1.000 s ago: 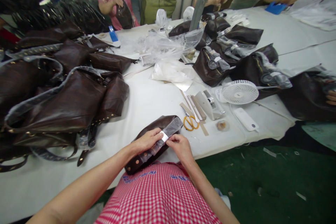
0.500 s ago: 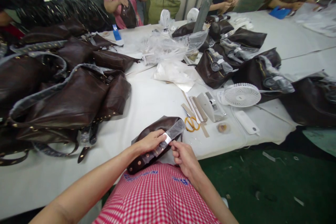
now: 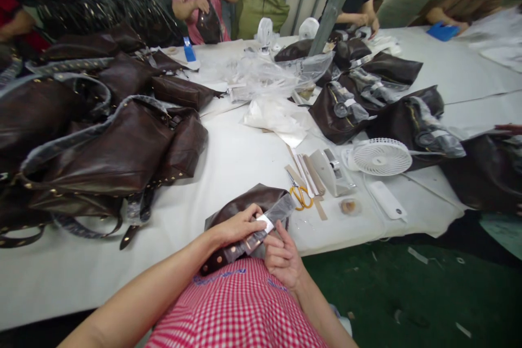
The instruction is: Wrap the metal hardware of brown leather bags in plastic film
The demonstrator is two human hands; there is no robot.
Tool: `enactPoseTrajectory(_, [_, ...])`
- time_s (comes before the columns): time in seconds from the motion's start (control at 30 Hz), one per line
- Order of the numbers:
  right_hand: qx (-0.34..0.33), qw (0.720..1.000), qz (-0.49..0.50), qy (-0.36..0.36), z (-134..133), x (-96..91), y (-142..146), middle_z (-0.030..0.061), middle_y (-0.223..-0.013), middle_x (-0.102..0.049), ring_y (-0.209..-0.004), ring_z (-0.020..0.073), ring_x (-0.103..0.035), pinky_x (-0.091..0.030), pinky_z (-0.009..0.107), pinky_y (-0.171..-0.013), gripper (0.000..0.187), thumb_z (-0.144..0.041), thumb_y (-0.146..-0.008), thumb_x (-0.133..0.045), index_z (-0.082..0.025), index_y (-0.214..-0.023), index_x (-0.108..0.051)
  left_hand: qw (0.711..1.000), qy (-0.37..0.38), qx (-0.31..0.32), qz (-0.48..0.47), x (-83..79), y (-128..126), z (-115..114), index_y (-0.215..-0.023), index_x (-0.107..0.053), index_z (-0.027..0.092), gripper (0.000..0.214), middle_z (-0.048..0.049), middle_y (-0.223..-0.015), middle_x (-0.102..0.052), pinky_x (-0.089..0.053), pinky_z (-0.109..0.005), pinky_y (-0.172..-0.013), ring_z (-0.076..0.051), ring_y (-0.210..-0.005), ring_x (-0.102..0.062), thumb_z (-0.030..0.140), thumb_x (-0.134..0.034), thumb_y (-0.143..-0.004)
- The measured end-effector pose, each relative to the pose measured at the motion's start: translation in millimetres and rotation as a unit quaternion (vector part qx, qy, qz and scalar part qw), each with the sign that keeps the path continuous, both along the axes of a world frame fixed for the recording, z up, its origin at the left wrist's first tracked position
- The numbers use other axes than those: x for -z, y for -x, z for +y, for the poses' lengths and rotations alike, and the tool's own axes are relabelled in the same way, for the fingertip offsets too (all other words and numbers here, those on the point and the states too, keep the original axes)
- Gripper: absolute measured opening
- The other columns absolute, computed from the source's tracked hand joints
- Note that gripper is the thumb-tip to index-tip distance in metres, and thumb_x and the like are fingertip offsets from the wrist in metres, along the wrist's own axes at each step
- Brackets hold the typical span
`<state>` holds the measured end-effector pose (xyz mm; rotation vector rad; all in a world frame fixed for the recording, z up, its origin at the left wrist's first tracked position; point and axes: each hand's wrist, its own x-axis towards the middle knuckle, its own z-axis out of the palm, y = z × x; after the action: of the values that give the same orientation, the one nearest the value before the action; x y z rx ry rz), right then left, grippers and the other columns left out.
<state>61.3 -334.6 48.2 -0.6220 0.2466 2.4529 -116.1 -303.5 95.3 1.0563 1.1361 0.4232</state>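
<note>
A small dark brown leather pouch [image 3: 248, 202] lies at the near edge of the white table [image 3: 236, 157], just in front of me. A studded brown strap wrapped in clear plastic [image 3: 261, 228] runs across it, with a white piece of tape [image 3: 267, 223] on the wrap. My left hand [image 3: 238, 224] lies over the strap, fingertips pressing by the tape. My right hand [image 3: 281, 255] is curled beneath the strap, its fingers closed against the wrap under the tape.
Yellow-handled scissors [image 3: 300, 196], card strips, a tape dispenser [image 3: 332, 169], a white fan [image 3: 381, 156] and a white remote [image 3: 387, 200] lie to the right. Piles of brown bags [image 3: 106, 147] fill the left, more bags [image 3: 350, 109] the middle. Other people work at the far side.
My right hand has slid down from the tape's right side and curled under the strap. The left hand keeps its place on the strap. The view has drifted a little.
</note>
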Motion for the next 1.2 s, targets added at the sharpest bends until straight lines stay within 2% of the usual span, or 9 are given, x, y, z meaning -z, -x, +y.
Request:
enactPoseTrajectory(0.13, [-0.013,1.000,0.013,0.010,0.4,4.8,1.4,-0.0138,-0.047,-0.025,-0.031,-0.0046,-0.006,-0.001,0.005,-0.029,0.049,-0.043,-0.086,-0.065,-0.015,-0.057,-0.037,0.999,-0.008,-0.040,-0.017,11.1,0.6,-2.6,-0.098,-0.043,0.019,0.039,0.0045,-0.080,-0.045,-0.035,-0.023,-0.060,-0.011,-0.068,-0.041,0.047,-0.062,-0.079])
enactPoseTrajectory(0.27, [-0.031,0.999,0.012,0.009,9.8,-6.1,3.2,-0.0133,-0.052,-0.032,-0.031,-0.0050,-0.011,-0.001,0.003,-0.029,0.034,-0.046,-0.086,-0.065,-0.015,-0.077,-0.053,0.997,0.032,-0.066,-0.036,12.4,4.8,3.3,-0.101,-0.047,0.018,0.044,0.0033,-0.082,-0.048,-0.035,-0.023,-0.059,-0.011,-0.068,-0.044,0.051,-0.063,-0.077])
enactPoseTrajectory(0.43, [-0.050,0.998,0.013,0.022,12.8,-14.6,-1.9,-0.0054,-0.068,-0.054,-0.038,-0.0037,-0.033,-0.013,0.003,-0.031,0.035,-0.047,-0.082,-0.069,-0.016,-0.087,-0.054,0.992,0.074,-0.017,-0.097,3.0,10.0,10.4,-0.108,-0.051,0.018,0.052,0.0030,-0.082,-0.053,-0.036,-0.023,-0.058,-0.011,-0.065,-0.047,0.053,-0.068,-0.073])
enactPoseTrajectory(0.57, [-0.053,0.997,-0.005,0.057,11.7,-16.1,-5.3,-0.0024,-0.071,-0.057,-0.043,-0.0014,-0.041,-0.023,0.004,-0.033,0.032,-0.042,-0.085,-0.066,-0.014,-0.082,-0.053,0.991,0.084,-0.005,-0.106,5.6,10.6,6.8,-0.115,-0.049,0.020,0.064,0.0036,-0.078,-0.056,-0.038,-0.023,-0.055,-0.012,-0.062,-0.049,0.041,-0.078,-0.062])
enactPoseTrajectory(0.7, [-0.069,0.994,-0.009,0.085,16.9,-25.1,-1.7,-0.0018,-0.070,-0.058,-0.044,-0.0006,-0.044,-0.028,0.005,-0.035,0.025,-0.034,-0.087,-0.066,-0.013,-0.080,-0.054,0.993,0.065,-0.025,-0.094,10.4,10.6,1.6,-0.115,-0.052,0.019,0.059,0.0019,-0.081,-0.059,-0.041,-0.023,-0.057,-0.013,-0.065,-0.053,0.039,-0.076,-0.065])
enactPoseTrajectory(0.87, [-0.155,0.985,-0.079,-0.021,18.4,-23.9,7.4,-0.0013,-0.068,-0.061,-0.039,-0.0005,-0.036,-0.021,0.008,-0.033,0.033,-0.046,-0.087,-0.064,-0.014,-0.086,-0.057,0.995,0.030,-0.054,-0.077,7.7,16.5,7.6,-0.115,-0.060,0.016,0.059,-0.0019,-0.091,-0.064,-0.044,-0.024,-0.068,-0.015,-0.078,-0.056,0.033,-0.077,-0.061])
enactPoseTrajectory(0.93, [-0.194,0.953,-0.184,-0.142,13.8,-15.5,10.3,-0.0001,-0.066,-0.062,-0.038,0.0016,-0.039,-0.020,0.011,-0.034,0.049,-0.063,-0.081,-0.061,-0.015,-0.091,-0.057,0.994,0.026,-0.072,-0.076,4.7,21.9,13.0,-0.107,-0.065,0.013,0.053,-0.0033,-0.088,-0.065,-0.044,-0.025,-0.068,-0.015,-0.076,-0.057,0.033,-0.076,-0.060])
enactPoseTrajectory(1.03, [-0.202,0.863,-0.342,-0.313,6.1,-4.2,12.4,0.0009,-0.070,-0.065,-0.044,0.0069,-0.050,-0.028,0.015,-0.037,0.068,-0.076,-0.074,-0.055,-0.017,-0.108,-0.054,0.998,0.012,-0.038,-0.048,-2.4,29.8,15.4,-0.098,-0.068,0.011,0.045,-0.0052,-0.086,-0.067,-0.045,-0.027,-0.069,-0.017,-0.074,-0.058,0.037,-0.072,-0.063])
enactPoseTrajectory(1.2, [-0.230,0.722,-0.436,-0.485,8.0,-10.8,0.5,0.0019,-0.080,-0.066,-0.059,0.0113,-0.058,-0.039,0.021,-0.050,0.049,-0.059,-0.090,-0.044,-0.018,-0.108,-0.061,0.975,-0.142,0.048,0.165,-16.1,31.8,-13.8,-0.132,-0.051,0.016,0.082,-0.0111,-0.124,-0.060,-0.044,-0.038,-0.095,-0.030,-0.110,-0.056,0.034,-0.079,-0.058])
